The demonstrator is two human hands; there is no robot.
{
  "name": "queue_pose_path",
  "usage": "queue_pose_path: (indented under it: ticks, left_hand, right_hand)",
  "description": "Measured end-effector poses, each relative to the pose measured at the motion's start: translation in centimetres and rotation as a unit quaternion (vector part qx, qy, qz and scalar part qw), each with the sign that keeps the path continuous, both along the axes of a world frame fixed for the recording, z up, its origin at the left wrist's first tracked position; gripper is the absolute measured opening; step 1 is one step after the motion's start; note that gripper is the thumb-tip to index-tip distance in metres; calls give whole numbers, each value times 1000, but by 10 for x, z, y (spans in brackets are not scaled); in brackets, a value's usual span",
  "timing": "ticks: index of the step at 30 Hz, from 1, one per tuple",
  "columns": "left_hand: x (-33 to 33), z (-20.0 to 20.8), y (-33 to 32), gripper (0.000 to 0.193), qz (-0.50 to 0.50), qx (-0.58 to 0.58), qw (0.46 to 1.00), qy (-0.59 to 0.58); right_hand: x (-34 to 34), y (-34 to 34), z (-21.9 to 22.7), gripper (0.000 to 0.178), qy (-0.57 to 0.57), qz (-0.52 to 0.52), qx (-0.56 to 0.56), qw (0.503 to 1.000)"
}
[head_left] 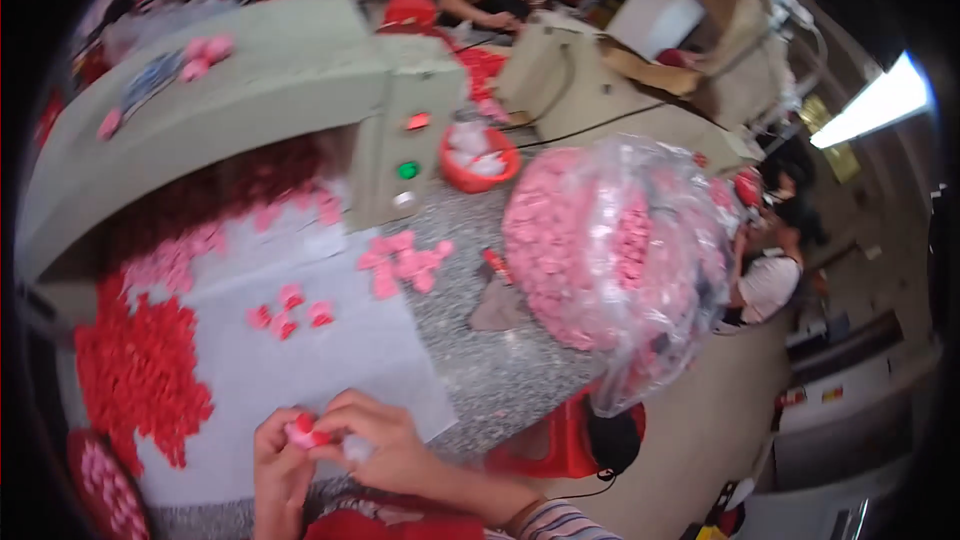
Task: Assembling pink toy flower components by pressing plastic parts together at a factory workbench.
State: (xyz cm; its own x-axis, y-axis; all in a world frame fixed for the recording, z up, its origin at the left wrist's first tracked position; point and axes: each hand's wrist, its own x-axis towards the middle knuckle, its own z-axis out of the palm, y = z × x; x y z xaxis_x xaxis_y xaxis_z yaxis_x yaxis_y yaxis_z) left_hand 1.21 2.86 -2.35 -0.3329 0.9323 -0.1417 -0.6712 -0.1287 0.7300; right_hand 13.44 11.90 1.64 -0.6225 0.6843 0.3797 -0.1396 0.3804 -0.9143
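My left hand [280, 475] and my right hand [380, 445] meet low in the view over a white sheet [330, 350]. Together they pinch a small red and pink plastic piece [305, 431] between the fingertips. A few assembled red and pink pieces [290, 310] lie on the sheet just beyond. A heap of red parts [140, 370] spreads to the left of my hands. Pale pink parts [405, 262] sit in a small pile farther off.
A big clear bag of pink parts [610, 255] stands on the speckled table at right. A grey-green machine [300, 90] with a green button [407, 170] fills the back. An orange bowl [480, 160] stands beside it. Other people work at the back and right.
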Motion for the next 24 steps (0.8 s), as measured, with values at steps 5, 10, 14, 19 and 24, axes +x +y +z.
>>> queue_pose_path:
  ticks: [5,10,14,19,24]
  left_hand:
    - [12,7,9,42,-28,12,1000,-8]
    - [7,-3,7,36,-94,21,995,-16]
    - [19,1,23,37,-111,31,985,-132]
    - [5,-7,18,35,-145,45,931,-333]
    - [15,-12,35,30,-138,-4,894,-426]
  right_hand:
    - [12,-1,-12,22,11,-11,-25,1000]
    - [12,-3,-14,17,31,-36,-38,998]
    - [22,9,-4,23,-3,-13,-81,997]
    - [66,62,-30,30,-105,-296,-10,949]
    - [116,122,-83,29,-328,-440,174,818]
